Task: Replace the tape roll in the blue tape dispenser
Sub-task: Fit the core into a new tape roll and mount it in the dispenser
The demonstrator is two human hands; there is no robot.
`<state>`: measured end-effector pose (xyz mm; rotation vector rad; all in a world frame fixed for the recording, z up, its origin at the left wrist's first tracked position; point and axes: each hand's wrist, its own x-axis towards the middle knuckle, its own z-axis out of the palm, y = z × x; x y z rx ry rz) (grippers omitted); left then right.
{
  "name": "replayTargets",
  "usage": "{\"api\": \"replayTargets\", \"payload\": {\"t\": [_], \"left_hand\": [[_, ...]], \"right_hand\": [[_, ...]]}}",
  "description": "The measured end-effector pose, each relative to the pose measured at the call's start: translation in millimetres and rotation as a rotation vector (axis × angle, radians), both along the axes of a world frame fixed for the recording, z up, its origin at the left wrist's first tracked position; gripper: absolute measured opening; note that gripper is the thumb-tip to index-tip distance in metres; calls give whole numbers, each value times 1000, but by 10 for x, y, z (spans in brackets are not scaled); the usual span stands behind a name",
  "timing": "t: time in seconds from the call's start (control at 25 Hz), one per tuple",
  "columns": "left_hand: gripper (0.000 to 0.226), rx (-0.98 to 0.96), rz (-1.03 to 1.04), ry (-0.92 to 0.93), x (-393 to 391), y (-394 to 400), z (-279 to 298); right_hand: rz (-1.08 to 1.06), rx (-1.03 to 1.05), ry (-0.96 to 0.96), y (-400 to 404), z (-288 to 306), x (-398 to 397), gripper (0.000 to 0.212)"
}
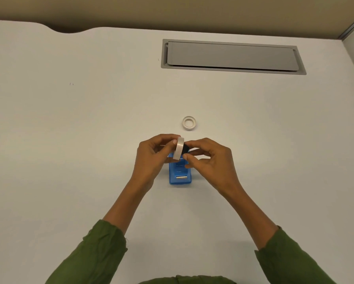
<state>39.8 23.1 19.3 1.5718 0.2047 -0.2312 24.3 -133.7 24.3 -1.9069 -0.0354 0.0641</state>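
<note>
Blue tape dispenser (pixel 179 177) sits on the white desk (pixel 69 140), nearer the front edge than the far edge, roughly central. Left hand (pixel 153 158) holds a white tape roll (pixel 179 149) on edge just above the dispenser's far end, fingers clamped on it. Right hand (pixel 209 160) pinches a small black piece (pixel 185 149) against the roll's right side. A second, thinner tape ring (pixel 189 123) lies flat beyond the hands. Grey cable hatch (pixel 232 56) near the far edge.

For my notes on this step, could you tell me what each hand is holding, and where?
The left hand grips the tape roll by its outer rim, on edge. The right hand pinches a small black part at the roll's centre.
</note>
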Motion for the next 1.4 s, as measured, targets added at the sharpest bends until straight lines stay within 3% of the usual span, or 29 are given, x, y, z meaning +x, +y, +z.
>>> {"api": "replayTargets", "payload": {"t": [0.12, 0.24, 0.36, 0.52, 0.68, 0.96, 1.16, 1.4], "left_hand": [[19, 61, 33, -71, -58, -23, 25], [38, 40, -151, -116, -139, 68, 28], [57, 140, -297, -117, -178, 145, 35], [54, 140, -188, -109, -165, 151, 111], [51, 148, -208, -116, -157, 120, 138], [53, 90, -192, -79, -178, 71, 93], [53, 97, -221, -104, -155, 76, 85], [49, 108, -283, -130, -191, 140, -14]], "right_hand": [[-13, -106, -79, -9, 20, 9, 26], [-5, -184, -160, -30, 45, 28, 28], [41, -262, -193, -40, 44, 29, 29], [43, -227, -216, -31, 30, -2, 31], [-51, -76, -146, -51, 23, -22, 27], [16, -112, -221, -100, 34, 10, 24], [-67, 228, 60, -75, -17, -14, 26], [-10, 249, 155, -106, -97, -1, 20]]}}
